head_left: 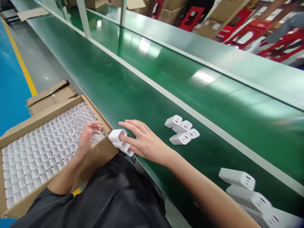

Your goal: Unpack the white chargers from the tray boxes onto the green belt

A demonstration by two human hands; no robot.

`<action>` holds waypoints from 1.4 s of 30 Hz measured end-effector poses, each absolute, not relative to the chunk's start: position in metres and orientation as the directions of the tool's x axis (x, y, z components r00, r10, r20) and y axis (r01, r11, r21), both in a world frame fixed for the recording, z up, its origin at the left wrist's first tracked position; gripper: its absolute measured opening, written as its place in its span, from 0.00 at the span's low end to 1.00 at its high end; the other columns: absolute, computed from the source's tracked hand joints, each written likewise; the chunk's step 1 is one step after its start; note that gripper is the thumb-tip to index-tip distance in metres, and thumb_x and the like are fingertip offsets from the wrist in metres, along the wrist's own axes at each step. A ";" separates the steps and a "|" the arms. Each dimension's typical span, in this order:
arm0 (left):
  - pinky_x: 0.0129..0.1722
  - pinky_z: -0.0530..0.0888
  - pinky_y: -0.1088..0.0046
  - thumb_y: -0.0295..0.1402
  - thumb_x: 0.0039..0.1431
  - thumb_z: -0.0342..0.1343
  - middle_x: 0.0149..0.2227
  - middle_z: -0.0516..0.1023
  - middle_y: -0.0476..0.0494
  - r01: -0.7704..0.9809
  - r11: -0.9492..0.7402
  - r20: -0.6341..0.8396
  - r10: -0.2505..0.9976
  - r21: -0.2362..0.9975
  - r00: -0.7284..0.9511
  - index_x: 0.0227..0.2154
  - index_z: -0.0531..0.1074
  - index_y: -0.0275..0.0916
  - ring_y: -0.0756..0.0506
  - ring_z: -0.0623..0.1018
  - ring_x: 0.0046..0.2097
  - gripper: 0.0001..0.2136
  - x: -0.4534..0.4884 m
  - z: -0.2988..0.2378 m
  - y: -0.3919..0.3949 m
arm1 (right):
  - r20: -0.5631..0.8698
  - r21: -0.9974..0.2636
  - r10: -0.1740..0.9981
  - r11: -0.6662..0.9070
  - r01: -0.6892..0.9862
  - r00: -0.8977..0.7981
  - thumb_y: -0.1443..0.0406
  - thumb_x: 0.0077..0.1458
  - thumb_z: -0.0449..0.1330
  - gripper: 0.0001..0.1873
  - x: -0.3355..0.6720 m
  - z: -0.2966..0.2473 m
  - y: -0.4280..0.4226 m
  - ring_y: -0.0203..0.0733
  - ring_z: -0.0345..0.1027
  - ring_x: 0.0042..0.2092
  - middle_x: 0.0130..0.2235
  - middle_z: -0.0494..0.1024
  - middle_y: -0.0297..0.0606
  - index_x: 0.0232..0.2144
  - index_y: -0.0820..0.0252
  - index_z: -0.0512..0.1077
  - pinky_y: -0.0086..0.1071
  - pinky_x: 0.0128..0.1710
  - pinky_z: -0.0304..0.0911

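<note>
My left hand (88, 136) is above the right end of an open cardboard box (103, 160), its fingers partly bent and apart, with nothing visible in them. Rows of hollow white casings (45, 152) fill the box. By the box corner, at the belt's near edge, lie two white hollow casings (116, 135), their open ends facing right. My right hand (147, 141) reaches over the green belt (142, 104) with spread fingers. Its fingertips touch the open ends of these casings; whether they go inside is hard to make out.
Several white slotted charger-like blocks (181, 137) lie beyond my right hand. More such blocks (249, 193) sit at the lower right, beside my forearm. A pale rail (147, 80) runs along the belt. A folded carton (53, 98) stands behind the box; red stools (249, 33) are across the line.
</note>
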State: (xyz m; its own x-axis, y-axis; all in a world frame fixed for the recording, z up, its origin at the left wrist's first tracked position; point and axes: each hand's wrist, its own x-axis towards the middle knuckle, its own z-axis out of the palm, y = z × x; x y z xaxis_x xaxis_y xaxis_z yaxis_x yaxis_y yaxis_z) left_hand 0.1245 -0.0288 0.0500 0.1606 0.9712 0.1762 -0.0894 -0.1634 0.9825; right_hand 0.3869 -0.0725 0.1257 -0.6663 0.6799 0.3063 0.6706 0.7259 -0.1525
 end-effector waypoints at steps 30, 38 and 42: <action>0.43 0.74 0.63 0.46 0.66 0.47 0.39 0.78 0.44 0.592 -0.173 0.188 0.981 0.788 0.035 0.46 0.72 0.42 0.43 0.77 0.40 0.16 0.035 0.009 -0.003 | 0.220 -0.178 0.614 0.790 0.587 -0.758 0.72 0.61 0.52 0.17 0.347 0.072 -0.032 0.44 0.63 0.59 0.56 0.73 0.42 0.49 0.58 0.73 0.39 0.59 0.58; 0.46 0.73 0.62 0.39 0.61 0.56 0.43 0.78 0.43 0.303 -0.794 0.478 0.572 0.527 0.667 0.50 0.71 0.45 0.43 0.75 0.41 0.15 0.187 0.063 0.042 | 0.581 -0.360 0.800 0.086 0.929 0.151 0.66 0.62 0.55 0.15 0.477 0.072 -0.143 0.49 0.64 0.59 0.55 0.72 0.46 0.50 0.55 0.72 0.49 0.58 0.62; 0.62 0.64 0.56 0.36 0.60 0.56 0.61 0.67 0.38 -0.031 -0.922 0.432 0.152 0.387 0.889 0.62 0.62 0.43 0.38 0.65 0.62 0.26 0.316 0.092 0.054 | 0.485 -0.323 0.837 -0.099 0.941 0.255 0.59 0.60 0.59 0.24 0.494 0.061 -0.160 0.58 0.52 0.66 0.64 0.61 0.51 0.57 0.55 0.68 0.58 0.61 0.56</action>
State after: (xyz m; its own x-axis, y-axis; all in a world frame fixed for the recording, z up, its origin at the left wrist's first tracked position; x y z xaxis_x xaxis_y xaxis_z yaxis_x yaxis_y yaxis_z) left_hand 0.3164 0.0537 0.0915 0.8890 0.1520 0.4320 -0.0305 -0.9216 0.3870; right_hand 0.4943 -0.1599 0.0613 0.2547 0.8367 0.4849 0.9412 -0.0994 -0.3228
